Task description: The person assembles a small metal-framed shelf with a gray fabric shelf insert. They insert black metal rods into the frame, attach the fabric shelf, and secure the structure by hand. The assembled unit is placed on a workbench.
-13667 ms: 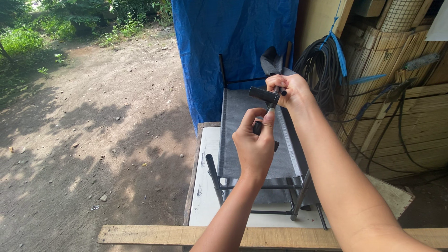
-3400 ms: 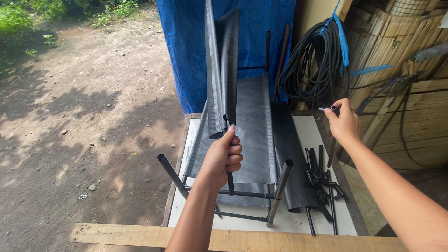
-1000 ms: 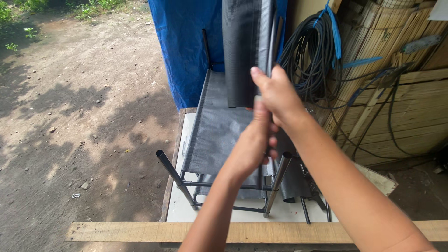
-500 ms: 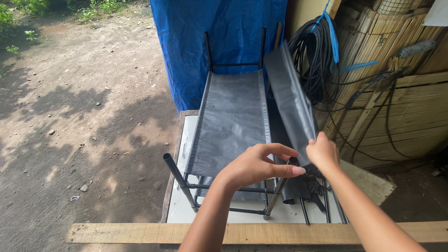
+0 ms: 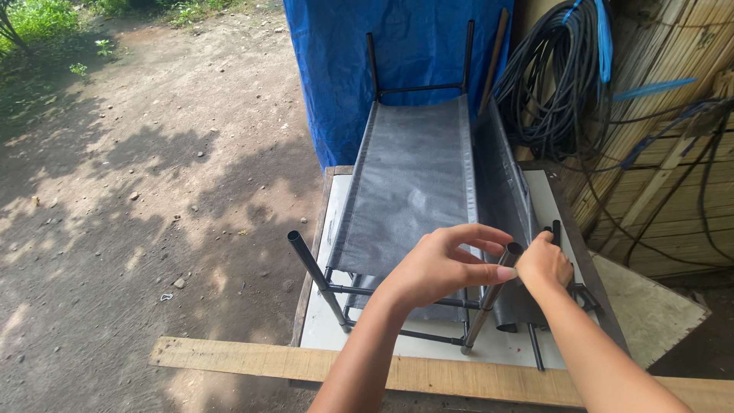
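Resting on a white table outdoors, metal frame, both hands' fingers pinching its tube.

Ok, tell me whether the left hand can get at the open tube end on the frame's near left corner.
Probably yes. The left hand is at the right tube, and nothing lies between it and the left tube end, which stands free of the grey fabric.

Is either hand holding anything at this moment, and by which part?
Both hands, left hand and right hand, meet at the open top end of the frame's near-right metal tube; a firm grip cannot be told.
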